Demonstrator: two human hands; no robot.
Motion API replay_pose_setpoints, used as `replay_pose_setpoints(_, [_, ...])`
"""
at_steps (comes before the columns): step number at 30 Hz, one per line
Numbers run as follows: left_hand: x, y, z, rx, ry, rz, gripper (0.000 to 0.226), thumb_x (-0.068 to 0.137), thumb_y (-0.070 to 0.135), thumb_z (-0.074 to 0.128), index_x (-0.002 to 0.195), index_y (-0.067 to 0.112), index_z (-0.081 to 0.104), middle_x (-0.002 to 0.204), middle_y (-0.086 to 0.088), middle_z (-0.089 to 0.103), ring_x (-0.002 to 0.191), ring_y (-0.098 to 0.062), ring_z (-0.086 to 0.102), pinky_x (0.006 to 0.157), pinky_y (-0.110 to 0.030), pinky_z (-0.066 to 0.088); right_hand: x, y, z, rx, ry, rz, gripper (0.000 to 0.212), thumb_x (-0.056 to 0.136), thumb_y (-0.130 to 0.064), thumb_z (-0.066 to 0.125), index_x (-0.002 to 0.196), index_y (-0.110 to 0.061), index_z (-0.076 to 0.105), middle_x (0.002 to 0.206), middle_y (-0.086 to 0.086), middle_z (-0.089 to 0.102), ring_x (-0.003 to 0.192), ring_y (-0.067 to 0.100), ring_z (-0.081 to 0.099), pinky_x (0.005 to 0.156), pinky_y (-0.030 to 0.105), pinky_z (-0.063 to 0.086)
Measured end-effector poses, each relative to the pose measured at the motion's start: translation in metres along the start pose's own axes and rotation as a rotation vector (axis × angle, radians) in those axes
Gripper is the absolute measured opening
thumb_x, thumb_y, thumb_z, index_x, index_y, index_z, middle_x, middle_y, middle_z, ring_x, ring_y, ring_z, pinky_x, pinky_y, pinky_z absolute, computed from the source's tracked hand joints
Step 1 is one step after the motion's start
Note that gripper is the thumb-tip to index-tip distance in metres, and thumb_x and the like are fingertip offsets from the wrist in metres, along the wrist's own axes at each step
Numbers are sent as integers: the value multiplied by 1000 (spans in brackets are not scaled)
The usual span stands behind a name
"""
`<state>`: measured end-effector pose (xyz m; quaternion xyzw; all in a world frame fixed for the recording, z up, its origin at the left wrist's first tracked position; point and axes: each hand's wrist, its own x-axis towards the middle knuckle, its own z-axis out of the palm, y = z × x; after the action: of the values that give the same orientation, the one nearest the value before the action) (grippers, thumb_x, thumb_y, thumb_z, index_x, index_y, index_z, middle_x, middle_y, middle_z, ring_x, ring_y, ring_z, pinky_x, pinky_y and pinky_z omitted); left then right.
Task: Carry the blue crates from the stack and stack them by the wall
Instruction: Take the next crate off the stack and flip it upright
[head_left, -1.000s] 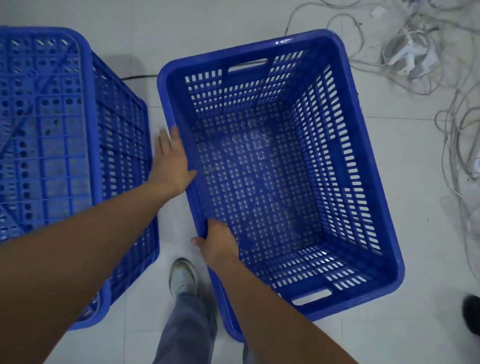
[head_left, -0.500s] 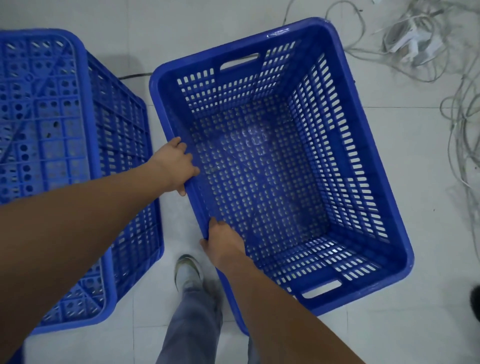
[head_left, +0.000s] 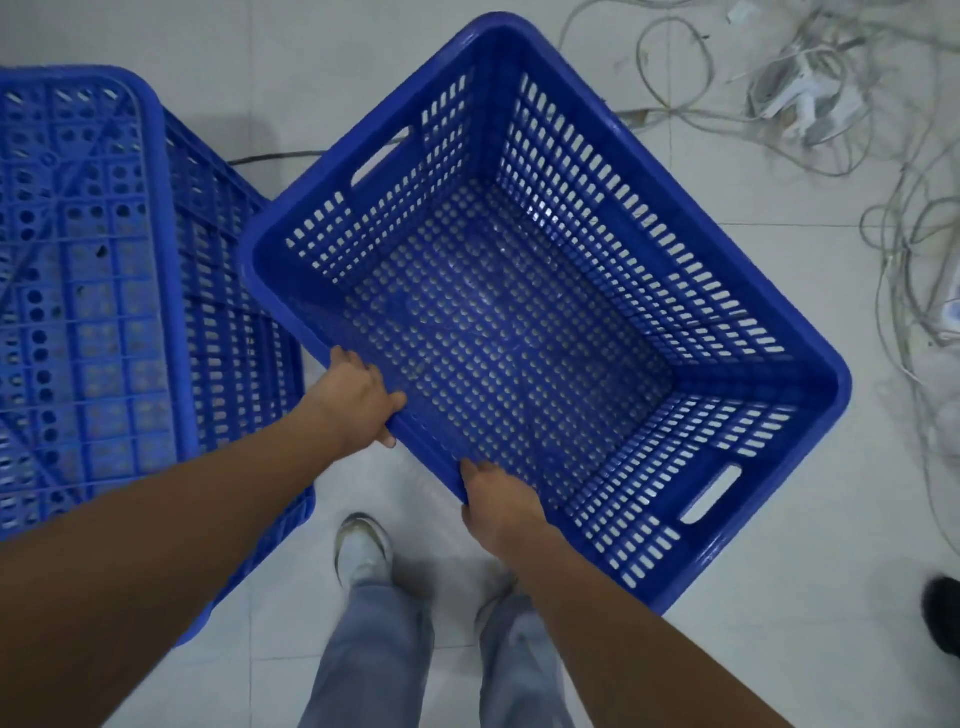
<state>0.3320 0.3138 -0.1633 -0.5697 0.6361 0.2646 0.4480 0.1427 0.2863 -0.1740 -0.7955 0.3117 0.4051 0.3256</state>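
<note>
1. 2 hands are on the same long rim of the open blue crate (head_left: 545, 332). My left hand (head_left: 358, 402) is closed over the rim near its middle, and my right hand (head_left: 498, 499) is closed over it nearer the corner by me.
2. I see the crate turned at an angle over the tiled floor (head_left: 779, 649), mouth up and empty, just right of the upturned blue crate (head_left: 98, 312). I think it is lifted or tipping, but I cannot tell whether its far end is off the floor.
3. With 1 rim taking the whole load, the far side can swing down and twist the rim out of my fingers.
4. I count 1 close neighbour: the crate's left corner sits right beside the upturned crate, so a turn leftward could knock or snag it.
5. Loose cables (head_left: 810, 104) lie on the floor to the right, near the far side; a low carry could drag through them, or I could trip.
6. My shoe (head_left: 363, 545) is just below the gripped rim, so a slip would land the crate on my foot.
</note>
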Motion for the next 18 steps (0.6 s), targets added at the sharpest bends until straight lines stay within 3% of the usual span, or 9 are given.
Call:
replay_pose_setpoints(10, [-13,64,0,-218,-19,-30,57,96,55,31,136,14,37,127,-17,55,118,-35,51,104,-55,31,-22,46,9,-57,-95,33,50,92,-4,45,140,-14,35,127,11,52,112,32,56,87,42,49])
replay_pose_setpoints(18, [-29,118,6,-387,-149,-118,61,98,50,34,145,11,24,140,-30,41,128,-48,39,107,-58,30,-38,62,16,-188,-232,38,54,92,-4,47,143,-13,32,129,14,51,116,32,53,90,42,46])
